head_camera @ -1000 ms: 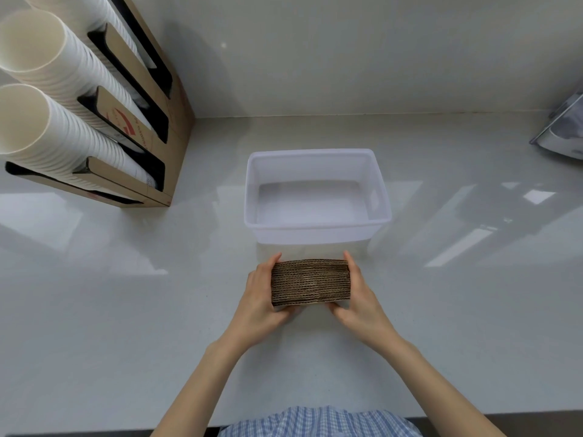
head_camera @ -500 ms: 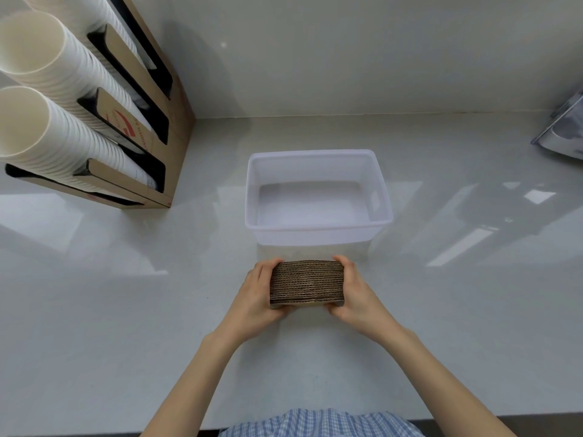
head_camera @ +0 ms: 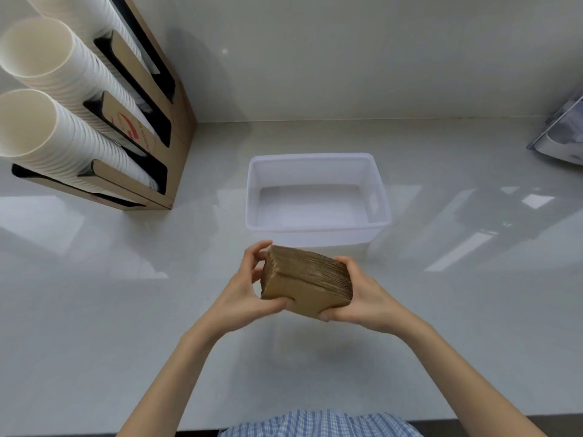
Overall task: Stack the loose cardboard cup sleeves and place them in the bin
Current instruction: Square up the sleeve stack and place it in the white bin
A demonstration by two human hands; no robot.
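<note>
A thick stack of brown cardboard cup sleeves (head_camera: 307, 283) is held between both hands, lifted off the counter and tilted so its flat face shows toward me. My left hand (head_camera: 244, 290) grips its left end, thumb under the front edge. My right hand (head_camera: 362, 296) clasps its right end. The white translucent plastic bin (head_camera: 317, 227) stands just beyond the stack, with nothing inside it.
A cardboard cup dispenser (head_camera: 151, 143) with long rows of white paper cups (head_camera: 41, 130) stands at the back left. A metal and plastic object (head_camera: 564, 137) sits at the far right edge. The glossy white counter (head_camera: 126, 310) meets the wall behind the bin.
The stack stood on edge on the counter, pressed between both hands. Now it is raised and tipped back toward me, turned slightly, still in both hands.
</note>
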